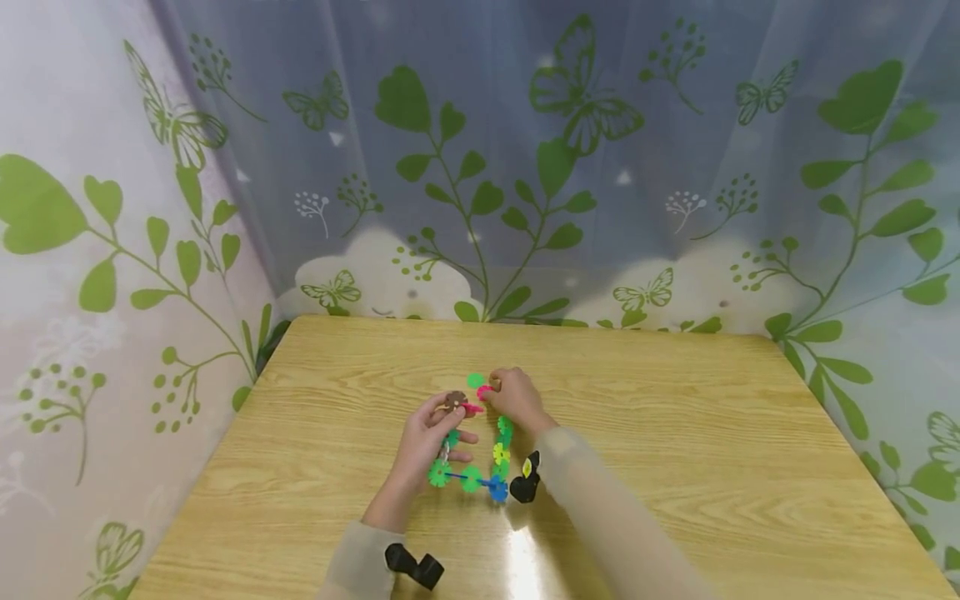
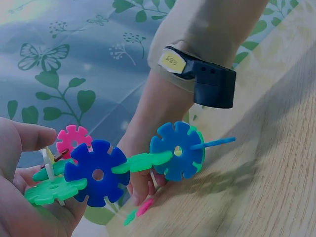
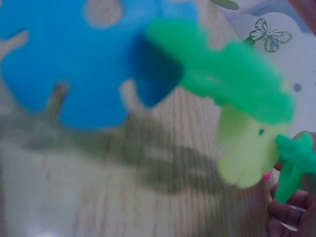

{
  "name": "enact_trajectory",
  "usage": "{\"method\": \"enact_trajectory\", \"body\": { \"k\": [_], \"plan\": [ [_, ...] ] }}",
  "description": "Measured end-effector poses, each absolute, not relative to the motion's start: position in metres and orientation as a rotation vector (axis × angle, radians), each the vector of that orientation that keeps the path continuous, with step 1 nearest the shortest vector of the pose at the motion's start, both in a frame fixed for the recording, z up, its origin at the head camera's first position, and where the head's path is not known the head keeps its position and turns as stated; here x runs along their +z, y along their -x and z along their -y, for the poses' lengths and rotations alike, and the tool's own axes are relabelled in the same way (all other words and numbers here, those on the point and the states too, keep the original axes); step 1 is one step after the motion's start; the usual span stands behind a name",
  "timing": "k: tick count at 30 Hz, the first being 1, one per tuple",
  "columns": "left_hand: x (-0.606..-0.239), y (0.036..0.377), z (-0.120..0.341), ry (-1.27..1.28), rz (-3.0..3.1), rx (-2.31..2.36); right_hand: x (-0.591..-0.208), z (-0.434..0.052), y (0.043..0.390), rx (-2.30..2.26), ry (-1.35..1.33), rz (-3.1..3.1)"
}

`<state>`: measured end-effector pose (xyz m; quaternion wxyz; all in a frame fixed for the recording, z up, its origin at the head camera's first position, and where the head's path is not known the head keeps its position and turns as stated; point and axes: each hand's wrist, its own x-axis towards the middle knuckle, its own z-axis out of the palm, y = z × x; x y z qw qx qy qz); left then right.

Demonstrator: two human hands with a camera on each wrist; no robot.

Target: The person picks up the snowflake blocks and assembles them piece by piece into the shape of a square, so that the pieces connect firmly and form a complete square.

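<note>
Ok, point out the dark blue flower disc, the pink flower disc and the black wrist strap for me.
dark blue flower disc [image 2: 96, 173]: left wrist view, on its face beside the centre hole.
pink flower disc [image 2: 72, 139]: left wrist view, on its upper petals.
black wrist strap [image 2: 213, 88]: left wrist view, on the band's side.

table: wood grain, glossy | snowflake discs: smooth plastic | curtain: printed cloth, matt

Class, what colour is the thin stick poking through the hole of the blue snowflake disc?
Light blue stick, through the blue disc; clearest in the left wrist view.
</note>
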<state>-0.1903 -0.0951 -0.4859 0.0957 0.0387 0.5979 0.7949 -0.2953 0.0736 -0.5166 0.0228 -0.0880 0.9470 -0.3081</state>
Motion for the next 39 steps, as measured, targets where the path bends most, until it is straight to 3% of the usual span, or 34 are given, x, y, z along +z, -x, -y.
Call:
{"method": "enact_trajectory", "body": {
  "k": [9,30,39],
  "plan": [
    [-0.488,0.190,0.096,-0.096,-1.748,2.361,-0.515,-0.068,0.296,-0.787,0.234,-2.956],
    [-0.490,0.190,0.092,-0.125,-1.740,2.384,-0.512,-0.100,0.281,-1.141,0.113,-2.910],
    [-0.487,0.192,0.093,-0.133,-1.757,2.415,-0.492,-0.103,0.263,-1.348,0.093,-2.863]
  ]
}}
